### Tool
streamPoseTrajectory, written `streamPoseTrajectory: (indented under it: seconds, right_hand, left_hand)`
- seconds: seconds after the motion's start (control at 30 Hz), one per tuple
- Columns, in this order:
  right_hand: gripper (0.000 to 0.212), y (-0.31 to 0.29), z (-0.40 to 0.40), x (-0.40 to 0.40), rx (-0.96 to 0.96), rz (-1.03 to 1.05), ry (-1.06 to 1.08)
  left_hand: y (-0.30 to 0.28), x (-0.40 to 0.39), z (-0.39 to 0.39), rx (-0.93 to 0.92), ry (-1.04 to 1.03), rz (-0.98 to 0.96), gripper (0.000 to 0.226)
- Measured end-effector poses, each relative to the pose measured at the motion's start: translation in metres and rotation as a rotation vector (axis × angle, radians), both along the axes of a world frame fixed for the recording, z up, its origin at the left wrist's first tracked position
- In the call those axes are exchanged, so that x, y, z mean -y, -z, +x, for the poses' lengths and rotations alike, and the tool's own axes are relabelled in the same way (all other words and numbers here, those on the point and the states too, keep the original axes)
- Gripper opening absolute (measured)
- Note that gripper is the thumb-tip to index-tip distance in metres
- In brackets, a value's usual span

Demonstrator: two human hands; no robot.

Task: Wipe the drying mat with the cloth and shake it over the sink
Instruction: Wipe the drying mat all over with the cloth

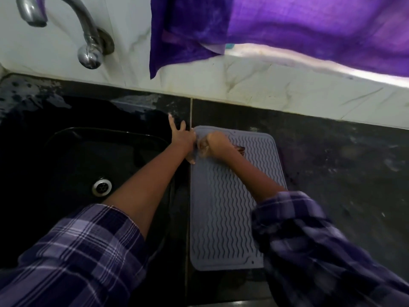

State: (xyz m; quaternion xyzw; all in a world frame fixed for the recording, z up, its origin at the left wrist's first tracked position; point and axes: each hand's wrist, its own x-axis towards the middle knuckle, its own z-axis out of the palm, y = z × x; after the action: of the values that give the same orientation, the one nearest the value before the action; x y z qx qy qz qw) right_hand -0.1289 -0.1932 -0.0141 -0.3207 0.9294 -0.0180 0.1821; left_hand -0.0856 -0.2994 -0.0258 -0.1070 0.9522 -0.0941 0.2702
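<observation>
I see the drying mat (232,207) lying flat on the dark counter (332,162), just beside the black sink (66,151), its long left edge along the counter seam. My left hand (182,138) rests at the mat's far left corner with fingers spread and straight, some on the counter, the thumb on the mat edge. My right hand (218,144) sits on the mat's far end, fingers curled around a bunched brownish cloth (240,150); the cloth is blurred and mostly hidden under the hand. A chrome faucet (88,41) projects from the tiled wall above the sink. A purple towel (287,29) hangs above the counter.
</observation>
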Motion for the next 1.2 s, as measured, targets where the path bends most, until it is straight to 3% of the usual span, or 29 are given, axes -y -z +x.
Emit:
streamPoseTrajectory:
  seconds: [0.07, 0.17, 0.27, 0.4, 0.57, 0.63, 0.73, 0.83, 0.93, 1.0, 1.1, 1.2]
  right_hand:
    - [0.034, 0.0, 0.022, -0.024, 0.096, 0.065, -0.085]
    - [0.031, -0.005, 0.056, -0.045, 0.201, 0.258, -0.213]
    - [0.051, -0.023, 0.045, -0.026, 0.271, 0.237, -0.125]
    - [0.027, -0.014, 0.008, 0.001, -0.019, -0.001, 0.062]
    - [0.031, 0.015, 0.037, -0.028, -0.092, 0.003, 0.018]
    - [0.024, 0.013, 0.061, -0.052, -0.019, 0.017, -0.055]
    - [0.017, 0.002, 0.088, -0.078, 0.19, 0.219, -0.228]
    - [0.018, -0.023, 0.071, -0.072, 0.347, 0.22, -0.15]
    - [0.032, -0.021, 0.036, -0.054, 0.132, 0.001, 0.028]
    - [0.033, -0.007, 0.038, -0.044, 0.006, 0.018, 0.059]
    - [0.033, 0.018, 0.058, -0.048, -0.077, 0.042, 0.04]
    - [0.033, 0.024, 0.086, -0.07, 0.0, -0.013, -0.022]
  left_hand:
    - [-0.002, -0.001, 0.0, -0.009, 0.005, 0.001, 0.098]
    - [-0.005, -0.002, 0.001, 0.016, 0.019, -0.017, 0.107]
    - [-0.008, -0.005, 0.004, 0.008, 0.026, -0.018, 0.107]
    - [-0.004, -0.005, 0.009, -0.003, -0.017, -0.009, 0.105]
    - [-0.004, -0.007, 0.01, -0.019, 0.003, -0.001, 0.104]
    - [-0.006, -0.006, 0.011, -0.02, 0.034, -0.009, 0.105]
    - [-0.009, -0.005, 0.017, -0.055, 0.078, -0.032, 0.102]
    - [-0.016, -0.012, 0.027, -0.153, 0.145, -0.029, 0.089]
    - [-0.019, -0.026, 0.036, -0.163, 0.068, 0.035, 0.065]
    - [-0.018, -0.036, 0.043, -0.041, 0.001, 0.057, 0.066]
    - [-0.008, -0.045, 0.049, -0.004, -0.029, 0.036, 0.067]
    - [-0.007, -0.052, 0.048, -0.022, -0.035, 0.013, 0.059]
